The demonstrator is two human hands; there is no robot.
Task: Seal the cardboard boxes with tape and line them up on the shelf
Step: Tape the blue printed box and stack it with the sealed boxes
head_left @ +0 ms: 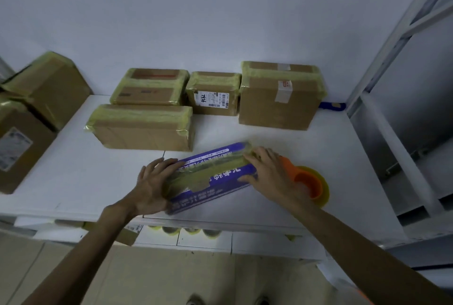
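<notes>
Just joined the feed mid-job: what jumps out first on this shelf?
A purple box wrapped in yellowish tape lies at an angle near the front edge of the white shelf. The left hand presses against its left end and the right hand rests over its right end. Just right of it sits an orange tape dispenser with a yellow roll, and behind it four brown boxes with taped tops stand toward the wall.
</notes>
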